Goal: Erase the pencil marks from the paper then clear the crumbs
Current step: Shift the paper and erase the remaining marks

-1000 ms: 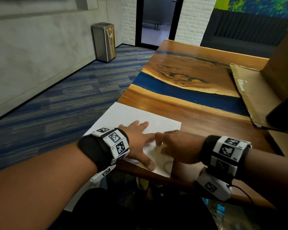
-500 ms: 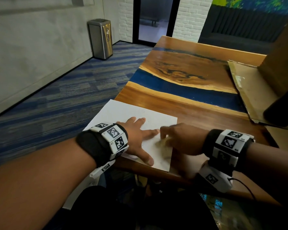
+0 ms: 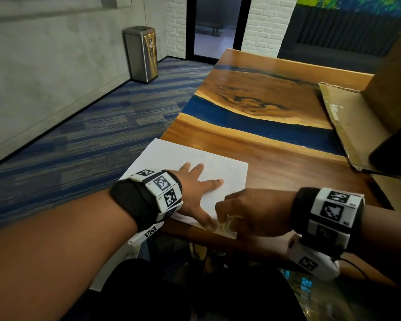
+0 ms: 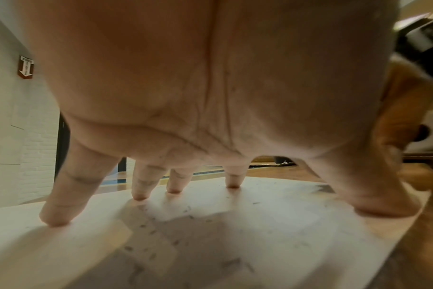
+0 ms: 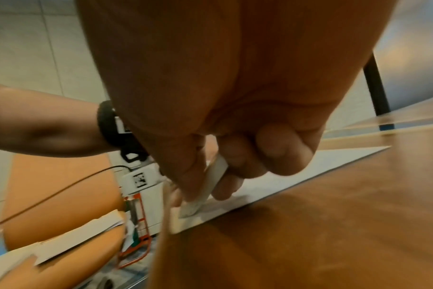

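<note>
A white sheet of paper (image 3: 218, 165) lies at the near left corner of the wooden table (image 3: 276, 167). My left hand (image 3: 195, 188) presses flat on it with spread, straight fingers (image 4: 141, 187). Dark eraser crumbs (image 4: 146, 226) speckle the paper (image 4: 272, 224) under my palm. My right hand (image 3: 245, 212) pinches a white eraser (image 5: 210, 185) between thumb and fingers, its tip down on the paper's near right corner (image 5: 205, 213), just beside my left thumb. Faint grey smudges show there; the marks under my hand are hidden.
Flattened cardboard (image 3: 352, 126) and a dark object (image 3: 394, 149) lie on the table's right side. The table's near edge runs just below my hands. A steel bin (image 3: 141, 54) stands by the wall on the carpet. Bare wood stretches beyond the paper.
My right hand with the eraser has slid back toward me, from mid-paper to the near right corner. My left hand stays pressed on the paper.
</note>
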